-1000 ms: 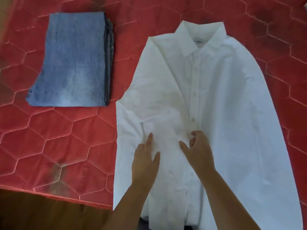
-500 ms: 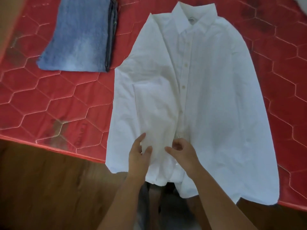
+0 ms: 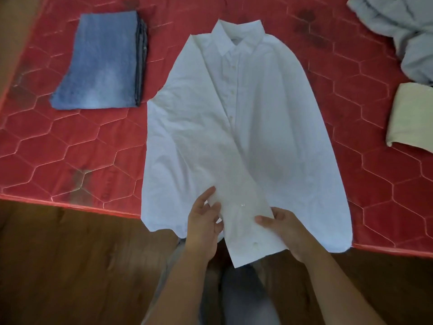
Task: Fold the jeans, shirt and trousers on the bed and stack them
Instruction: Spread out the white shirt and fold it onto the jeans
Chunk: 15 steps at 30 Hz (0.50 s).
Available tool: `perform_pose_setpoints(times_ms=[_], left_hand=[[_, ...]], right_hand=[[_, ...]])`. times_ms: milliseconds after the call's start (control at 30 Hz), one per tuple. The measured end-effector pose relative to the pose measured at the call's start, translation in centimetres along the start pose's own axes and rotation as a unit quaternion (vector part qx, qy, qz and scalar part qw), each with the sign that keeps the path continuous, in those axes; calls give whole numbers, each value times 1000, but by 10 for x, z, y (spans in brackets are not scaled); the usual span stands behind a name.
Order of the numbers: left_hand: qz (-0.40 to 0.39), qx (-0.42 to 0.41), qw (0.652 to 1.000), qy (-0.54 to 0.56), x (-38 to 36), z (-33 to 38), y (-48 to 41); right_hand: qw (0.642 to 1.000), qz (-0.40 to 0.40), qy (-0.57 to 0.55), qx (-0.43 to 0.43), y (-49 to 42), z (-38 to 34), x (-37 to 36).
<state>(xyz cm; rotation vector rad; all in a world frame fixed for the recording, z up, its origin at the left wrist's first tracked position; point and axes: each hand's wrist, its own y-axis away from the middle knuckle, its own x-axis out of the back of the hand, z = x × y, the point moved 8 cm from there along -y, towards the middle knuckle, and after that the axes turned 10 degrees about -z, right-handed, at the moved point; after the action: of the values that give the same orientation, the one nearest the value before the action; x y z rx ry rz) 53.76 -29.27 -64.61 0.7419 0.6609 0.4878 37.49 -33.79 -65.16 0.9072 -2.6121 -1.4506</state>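
Sleeve [image 3: 243, 231] held at lower centre
Left hand [image 3: 202, 222] and right hand [image 3: 289, 233] both pinch it; pulling could drag the shirt [image 3: 269, 118] off the bed [image 3: 70, 148] edge.

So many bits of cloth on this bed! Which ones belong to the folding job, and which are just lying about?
In the job: white shirt, its sleeve held by the left hand and right hand; folded jeans, already done.
Lying about for now: crumpled pale grey garment; folded cream cloth. One of them may be the trousers; I cannot tell.
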Motion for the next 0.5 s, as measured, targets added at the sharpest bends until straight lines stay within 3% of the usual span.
perform_pose_setpoints(times_ms=[300, 500], left_hand=[[18, 55, 967, -247, -5, -35, -5], [-1, -2, 948, -320, -9, -15, -3]], right_hand=[[992, 119, 43, -6, 29, 17, 43], [981, 180, -1, 71, 26, -7, 35]])
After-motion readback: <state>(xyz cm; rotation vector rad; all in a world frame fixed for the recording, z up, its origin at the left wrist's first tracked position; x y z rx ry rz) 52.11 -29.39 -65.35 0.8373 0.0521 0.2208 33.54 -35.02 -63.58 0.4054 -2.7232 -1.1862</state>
